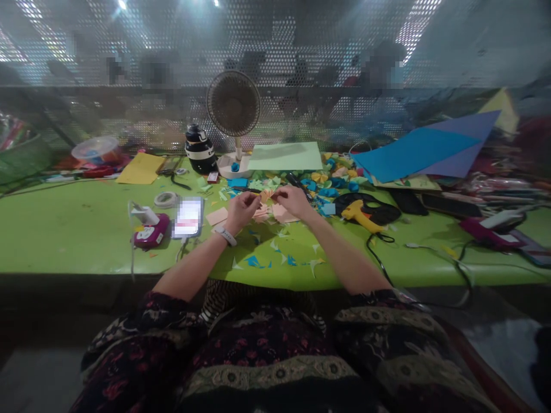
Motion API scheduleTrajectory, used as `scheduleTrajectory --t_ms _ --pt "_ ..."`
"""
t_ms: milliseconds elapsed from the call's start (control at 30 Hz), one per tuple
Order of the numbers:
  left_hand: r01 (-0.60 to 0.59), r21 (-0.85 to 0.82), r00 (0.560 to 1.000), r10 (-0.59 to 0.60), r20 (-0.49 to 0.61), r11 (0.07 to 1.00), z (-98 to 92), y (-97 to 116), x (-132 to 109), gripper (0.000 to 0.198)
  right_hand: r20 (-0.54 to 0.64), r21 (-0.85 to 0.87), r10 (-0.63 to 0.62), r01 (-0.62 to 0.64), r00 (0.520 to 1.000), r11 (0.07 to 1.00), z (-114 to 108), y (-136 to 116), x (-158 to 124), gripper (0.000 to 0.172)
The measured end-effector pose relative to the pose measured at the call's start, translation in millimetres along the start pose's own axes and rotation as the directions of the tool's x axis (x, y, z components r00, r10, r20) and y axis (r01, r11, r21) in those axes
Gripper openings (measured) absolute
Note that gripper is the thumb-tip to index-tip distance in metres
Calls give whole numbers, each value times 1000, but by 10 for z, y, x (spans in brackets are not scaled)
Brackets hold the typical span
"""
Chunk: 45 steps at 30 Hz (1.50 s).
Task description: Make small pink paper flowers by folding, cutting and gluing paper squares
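Between my two hands is a small orange folded paper piece [267, 195], its edges fanned out. My left hand [243, 207], with a pale band on the wrist, pinches its left side. Fingertips of my right hand [291, 201] close on its right side. Peach paper pieces [217, 216] lie beneath and beside my hands. Just beyond them is a pile of green, blue and yellow folded paper pieces [321, 177]. Blue and white paper scraps [253, 262] are scattered on the green table [275, 278] nearer to me.
A yellow glue gun [360, 215] with a black cord lies on the right. On the left are a lit phone [187, 218] and a purple power block [150, 232] with cables. Behind stand a fan [233, 103] and a dark bottle [200, 152]. Blue paper sheets [417, 152] lean at back right.
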<state>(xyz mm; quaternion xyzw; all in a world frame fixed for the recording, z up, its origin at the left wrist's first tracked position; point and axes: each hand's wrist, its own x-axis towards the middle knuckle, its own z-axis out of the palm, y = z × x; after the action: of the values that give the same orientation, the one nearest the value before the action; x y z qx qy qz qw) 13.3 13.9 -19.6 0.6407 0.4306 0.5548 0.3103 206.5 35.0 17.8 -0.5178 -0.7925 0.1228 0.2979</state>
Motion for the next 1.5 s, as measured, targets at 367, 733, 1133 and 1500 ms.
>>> scheduleTrajectory --t_ms 367,733,1133,1500 --pt "27 -66 999 -28 -20 997 -1 7 9 33 147 -200 130 -99 981 975 -176 -1 -45 21" --pt "49 -64 989 -58 -136 997 -69 -20 114 27 184 -358 157 -83 970 930 -167 40 -66 25" --pt "83 -162 972 -116 -203 983 -183 132 234 14 262 -431 179 -51 948 901 -215 46 -61 26" --pt "128 -280 911 -225 -347 951 -564 236 415 20 231 -353 155 -66 961 933 -414 211 6 31"
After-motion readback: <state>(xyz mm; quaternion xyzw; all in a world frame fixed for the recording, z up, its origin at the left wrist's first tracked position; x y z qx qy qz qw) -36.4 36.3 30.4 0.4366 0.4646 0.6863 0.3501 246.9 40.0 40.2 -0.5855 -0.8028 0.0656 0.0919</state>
